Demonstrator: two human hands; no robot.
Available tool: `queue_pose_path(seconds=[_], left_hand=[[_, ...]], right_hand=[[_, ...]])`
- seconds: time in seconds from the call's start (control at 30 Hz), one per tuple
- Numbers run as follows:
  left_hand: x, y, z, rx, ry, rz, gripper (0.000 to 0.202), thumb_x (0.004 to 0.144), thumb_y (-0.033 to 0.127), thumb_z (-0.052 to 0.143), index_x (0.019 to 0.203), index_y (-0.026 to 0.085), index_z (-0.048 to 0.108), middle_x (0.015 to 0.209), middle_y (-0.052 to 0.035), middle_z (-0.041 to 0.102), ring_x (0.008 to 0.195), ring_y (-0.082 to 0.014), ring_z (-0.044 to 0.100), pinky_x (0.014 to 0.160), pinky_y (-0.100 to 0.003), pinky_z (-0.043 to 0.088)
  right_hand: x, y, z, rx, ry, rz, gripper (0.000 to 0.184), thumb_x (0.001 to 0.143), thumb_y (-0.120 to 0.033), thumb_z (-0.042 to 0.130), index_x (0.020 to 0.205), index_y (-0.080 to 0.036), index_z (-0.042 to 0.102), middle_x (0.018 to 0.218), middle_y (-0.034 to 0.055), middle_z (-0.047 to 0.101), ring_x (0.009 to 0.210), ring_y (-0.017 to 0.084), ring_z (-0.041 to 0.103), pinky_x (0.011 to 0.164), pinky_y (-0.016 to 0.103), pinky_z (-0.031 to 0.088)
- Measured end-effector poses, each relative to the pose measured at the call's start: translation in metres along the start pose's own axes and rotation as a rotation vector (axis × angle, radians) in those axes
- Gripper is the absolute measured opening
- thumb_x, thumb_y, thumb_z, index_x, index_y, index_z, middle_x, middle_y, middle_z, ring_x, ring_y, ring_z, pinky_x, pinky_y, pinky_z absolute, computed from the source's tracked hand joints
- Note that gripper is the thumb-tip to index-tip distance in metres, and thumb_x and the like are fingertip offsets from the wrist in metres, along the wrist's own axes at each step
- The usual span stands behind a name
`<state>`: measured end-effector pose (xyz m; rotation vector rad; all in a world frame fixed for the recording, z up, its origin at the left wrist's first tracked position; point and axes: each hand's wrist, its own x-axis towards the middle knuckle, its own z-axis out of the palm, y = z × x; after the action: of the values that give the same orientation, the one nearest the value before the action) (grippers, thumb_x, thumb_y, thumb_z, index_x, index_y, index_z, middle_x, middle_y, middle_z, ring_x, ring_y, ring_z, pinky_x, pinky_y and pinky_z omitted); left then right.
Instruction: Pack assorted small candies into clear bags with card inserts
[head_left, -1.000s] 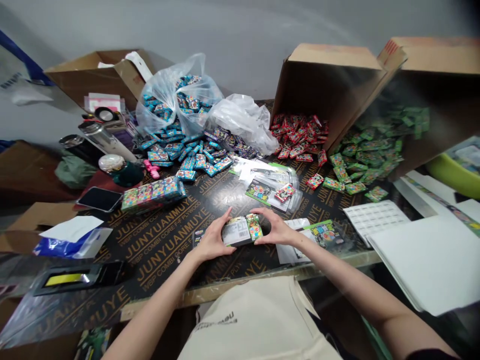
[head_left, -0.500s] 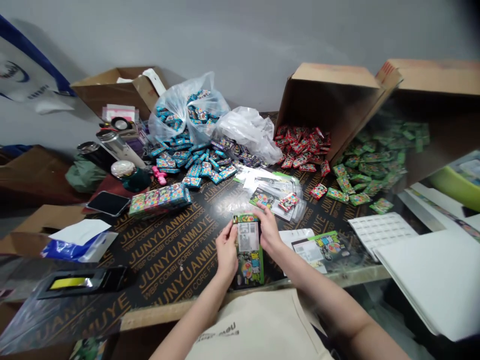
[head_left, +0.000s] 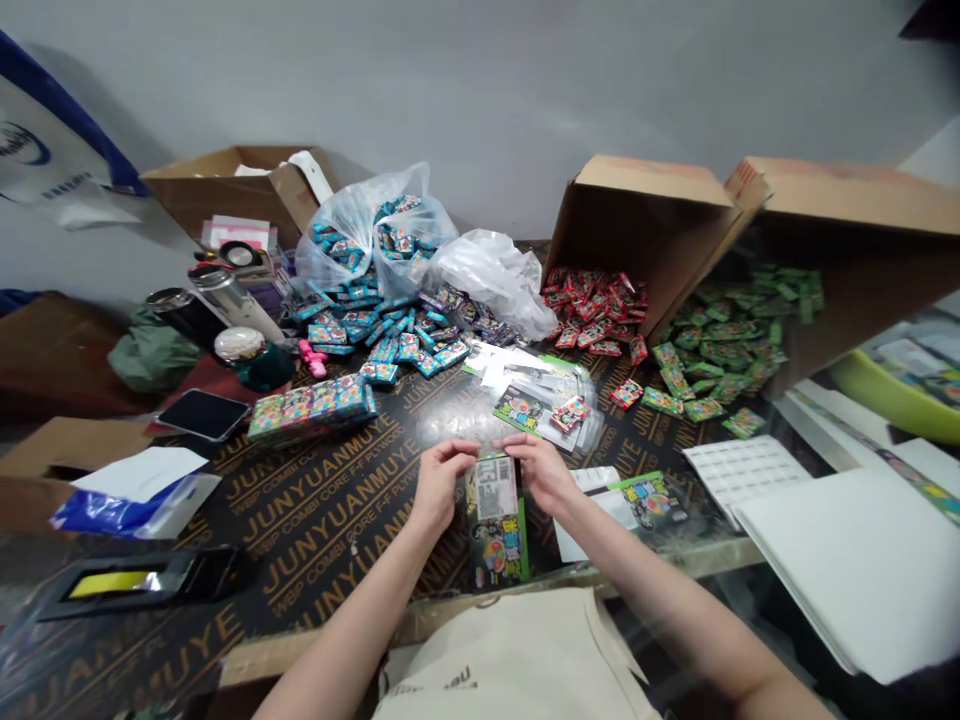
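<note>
A flat printed package (head_left: 499, 545), black and green with a pale label-like panel in its upper half, lies upright before me at the table's front edge. My left hand (head_left: 442, 482) pinches its top left corner between thumb and fingertips. At the top right corner my right hand (head_left: 546, 474) also pinches, its fingertips close to the left ones. Just beyond lie similar printed cards and clear plastic covers (head_left: 592, 425), with a small red box (head_left: 570, 413) on top. Another green-and-black card (head_left: 651, 500) rests to the right of my right hand.
Small blue boxes (head_left: 409, 345) spill from a clear bag. Red boxes (head_left: 592, 305) and green boxes (head_left: 724, 345) spill from two tipped cartons. A wrapped block of boxes (head_left: 315, 405), a phone (head_left: 202, 413) and flasks (head_left: 236, 300) stand left; white sheets (head_left: 847, 560) lie right.
My fingers have moved to the package's top edge and drawn closer together. The coloured strip seen along that edge is now mostly covered. The view has shifted slightly.
</note>
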<state>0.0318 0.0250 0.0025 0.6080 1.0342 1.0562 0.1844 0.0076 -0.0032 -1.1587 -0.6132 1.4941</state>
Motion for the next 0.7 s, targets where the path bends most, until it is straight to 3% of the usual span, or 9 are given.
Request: queue_pose_path(seconds=[0.13, 0.3, 0.37, 0.53, 0.6, 0.7], left_hand=[[0.002, 0.011, -0.003, 0.324, -0.101, 0.169, 0.011, 0.054, 0.019, 0.074, 0.06, 0.012, 0.068, 0.057, -0.0006, 0.065, 0.055, -0.0093, 0.054, 0.06, -0.02, 0.04], [0.009, 0.018, -0.001, 0.42, -0.171, 0.12, 0.019, 0.051, 0.02, 0.076, 0.067, 0.013, 0.07, 0.061, -0.0029, 0.067, 0.055, -0.0123, 0.056, 0.059, -0.023, 0.042], [0.009, 0.019, 0.0, 0.478, -0.182, 0.16, 0.014, 0.053, 0.02, 0.074, 0.065, 0.013, 0.07, 0.06, -0.0036, 0.066, 0.054, -0.013, 0.056, 0.057, -0.023, 0.042], [-0.001, 0.024, 0.0, 0.818, -0.309, 0.526, 0.007, 0.064, 0.023, 0.065, 0.061, 0.017, 0.067, 0.065, -0.0044, 0.065, 0.063, -0.0161, 0.057, 0.06, -0.025, 0.043], [-0.004, 0.025, -0.001, 0.955, -0.352, 0.663, 0.011, 0.069, 0.024, 0.063, 0.061, 0.018, 0.066, 0.069, -0.0046, 0.064, 0.066, -0.016, 0.057, 0.064, -0.026, 0.043], [-0.003, 0.024, -0.002, 1.114, -0.41, 0.722, 0.012, 0.074, 0.025, 0.058, 0.072, 0.018, 0.068, 0.069, -0.0035, 0.062, 0.066, -0.0147, 0.056, 0.064, -0.025, 0.042]], right_hand=[[-0.004, 0.002, -0.01, -0.235, -0.002, -0.291, 0.015, 0.066, -0.031, 0.067, 0.07, -0.017, 0.068, 0.075, 0.0037, 0.069, 0.072, 0.017, 0.06, 0.071, 0.03, 0.045], [-0.005, -0.002, -0.013, -0.277, 0.005, -0.296, 0.018, 0.062, -0.032, 0.071, 0.071, -0.017, 0.069, 0.069, 0.0017, 0.067, 0.063, 0.014, 0.058, 0.065, 0.028, 0.045], [-0.004, -0.004, -0.014, -0.3, -0.015, -0.306, 0.016, 0.062, -0.031, 0.071, 0.07, -0.018, 0.068, 0.066, 0.0004, 0.065, 0.06, 0.013, 0.056, 0.062, 0.026, 0.044], [-0.01, -0.004, -0.016, -0.395, -0.054, -0.355, 0.014, 0.068, -0.033, 0.066, 0.068, -0.019, 0.067, 0.065, 0.0007, 0.063, 0.06, 0.015, 0.056, 0.062, 0.027, 0.044], [-0.016, -0.005, -0.018, -0.448, -0.084, -0.413, 0.014, 0.071, -0.034, 0.063, 0.07, -0.02, 0.068, 0.072, 0.0023, 0.065, 0.07, 0.017, 0.058, 0.07, 0.03, 0.045], [-0.019, -0.009, -0.032, -0.552, -0.182, -0.501, 0.017, 0.078, -0.033, 0.057, 0.086, -0.023, 0.069, 0.095, 0.0037, 0.065, 0.092, 0.019, 0.057, 0.087, 0.033, 0.04]])
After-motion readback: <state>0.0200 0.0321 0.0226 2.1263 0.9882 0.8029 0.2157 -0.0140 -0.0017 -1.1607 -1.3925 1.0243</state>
